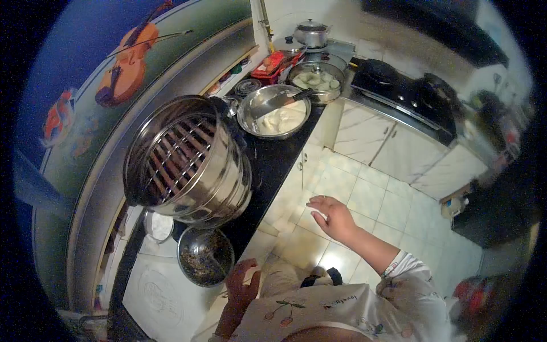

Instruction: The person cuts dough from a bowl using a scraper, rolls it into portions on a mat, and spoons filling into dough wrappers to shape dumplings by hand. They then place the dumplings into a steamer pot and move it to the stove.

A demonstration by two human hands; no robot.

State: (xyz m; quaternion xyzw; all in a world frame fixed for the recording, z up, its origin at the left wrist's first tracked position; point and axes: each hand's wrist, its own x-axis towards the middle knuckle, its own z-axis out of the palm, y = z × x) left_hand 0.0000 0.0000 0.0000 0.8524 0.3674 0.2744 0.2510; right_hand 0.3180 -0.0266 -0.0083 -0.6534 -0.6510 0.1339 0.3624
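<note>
Steamer (219, 176) and near bowl (194, 236) look shiny metal; worktop (279, 162) smooth, glossy; floor (370, 196) glossy tile; shirt (319, 308) cloth.

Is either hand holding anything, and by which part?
Nothing visibly held: the right hand is open in the air, the left hand open near a metal bowl.

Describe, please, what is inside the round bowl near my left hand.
Inside the round bowl near your left hand is a dark, chopped-looking mixture. Its ingredients are too small to tell. What lies beneath the mixture is covered and cannot be seen.
</note>
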